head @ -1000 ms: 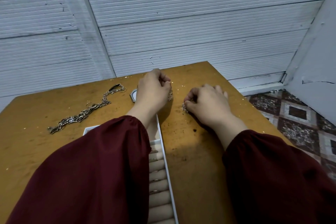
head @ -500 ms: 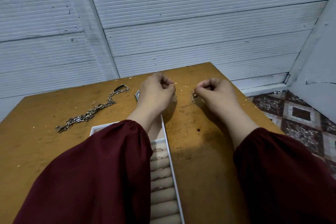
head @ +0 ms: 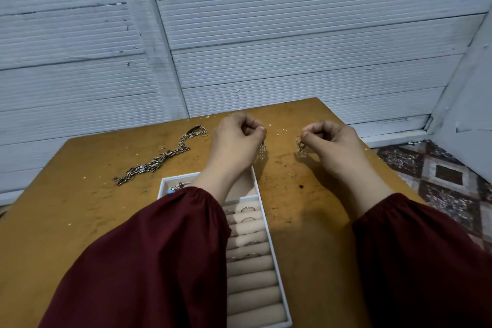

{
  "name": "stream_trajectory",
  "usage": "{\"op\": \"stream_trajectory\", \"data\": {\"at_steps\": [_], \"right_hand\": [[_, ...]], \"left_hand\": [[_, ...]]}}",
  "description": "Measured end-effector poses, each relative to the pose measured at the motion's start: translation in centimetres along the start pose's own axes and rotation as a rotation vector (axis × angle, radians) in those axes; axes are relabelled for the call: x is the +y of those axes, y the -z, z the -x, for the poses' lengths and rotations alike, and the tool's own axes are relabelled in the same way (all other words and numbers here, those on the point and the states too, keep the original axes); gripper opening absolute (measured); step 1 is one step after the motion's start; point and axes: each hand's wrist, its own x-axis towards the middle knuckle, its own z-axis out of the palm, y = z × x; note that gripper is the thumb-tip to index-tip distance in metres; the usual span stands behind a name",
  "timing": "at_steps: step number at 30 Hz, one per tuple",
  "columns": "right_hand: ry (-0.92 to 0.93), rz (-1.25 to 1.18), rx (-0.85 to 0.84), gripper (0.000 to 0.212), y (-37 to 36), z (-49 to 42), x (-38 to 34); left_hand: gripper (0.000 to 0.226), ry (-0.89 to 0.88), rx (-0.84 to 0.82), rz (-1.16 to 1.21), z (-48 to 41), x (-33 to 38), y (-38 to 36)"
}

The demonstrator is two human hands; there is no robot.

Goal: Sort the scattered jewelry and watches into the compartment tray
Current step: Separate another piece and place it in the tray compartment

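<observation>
My left hand (head: 235, 141) pinches a small dangling chain earring (head: 262, 150) above the far end of the white compartment tray (head: 277, 261). A second dangling earring (head: 300, 146) hangs from the pinched fingers of my right hand (head: 332, 144), over the bare wood to the tray's right. The tray holds beige ring rolls with several rings (head: 247, 210) tucked in, and a far compartment with small pieces (head: 175, 187) partly hidden by my left sleeve. A heap of silver chains (head: 157, 162) lies on the table at the far left.
The worn brown table (head: 314, 221) ends close behind my hands against a white slatted wall (head: 266, 48). Its right edge drops to a patterned floor (head: 447, 176). My dark red sleeves (head: 149, 261) cover most of the tray's left side.
Both hands have risen off the table with an earring each and drawn apart. The right hand moved right and away from me. The view shifted so more of the tray shows.
</observation>
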Motion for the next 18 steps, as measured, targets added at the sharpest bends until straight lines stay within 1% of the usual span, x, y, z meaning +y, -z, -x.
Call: {"op": "stream_trajectory", "data": {"at_steps": [3, 7, 8, 12, 14, 16, 18], "right_hand": [[0.022, 0.019, 0.015, 0.013, 0.0, 0.7, -0.4], [0.007, 0.048, -0.007, 0.011, -0.1, 2.1, -0.8], [0.023, 0.102, -0.012, 0.011, 0.0, 2.4, -0.8], [0.149, 0.475, -0.027, 0.007, 0.1, 3.6, -1.6], [0.171, 0.577, -0.05, 0.01, 0.2, 4.3, -2.1], [0.161, 0.56, -0.048, 0.011, 0.3, 4.7, -2.5], [0.097, 0.406, -0.044, 0.014, 0.3, 5.1, -3.0]], "left_hand": [[0.007, -0.003, -0.005, 0.02, 0.8, 0.5, 0.6], [0.008, -0.012, -0.004, 0.024, 1.7, 0.9, 1.1], [0.008, -0.013, -0.002, 0.023, 1.9, 1.0, 1.2], [0.004, -0.022, -0.001, 0.014, 2.8, 1.6, 1.8], [0.004, -0.019, 0.0, 0.013, 3.3, 2.0, 2.1], [0.005, -0.019, 0.003, 0.014, 3.8, 2.4, 2.4], [0.005, -0.016, 0.005, 0.029, 4.4, 2.9, 2.6]]}}
